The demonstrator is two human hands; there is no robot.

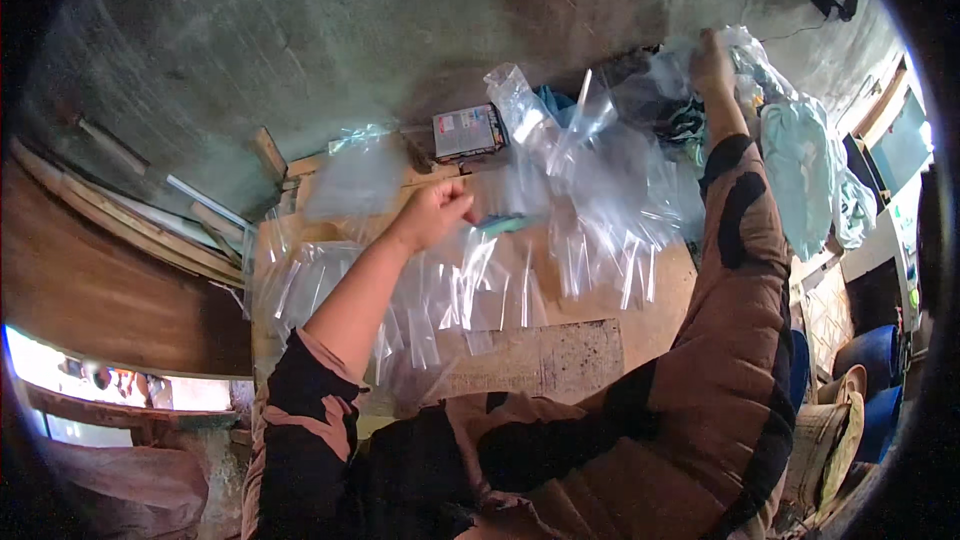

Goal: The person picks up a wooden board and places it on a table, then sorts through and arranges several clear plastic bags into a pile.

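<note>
Clear plastic bags lie overlapping across a wooden table. My left hand is over the middle of them, its fingers curled together; whether it grips a bag is unclear. Just right of its fingertips is a green-blue item, partly blurred. My right hand reaches far out at the upper right, beside white and pale green plastic bags; it is blurred and its grip cannot be made out. Between the hands rises a heap of larger clear bags.
A printed box stands against the grey wall. A flat board lies at the table's near edge. Wooden planks are on the left. Blue barrels and a woven sack stand at the lower right.
</note>
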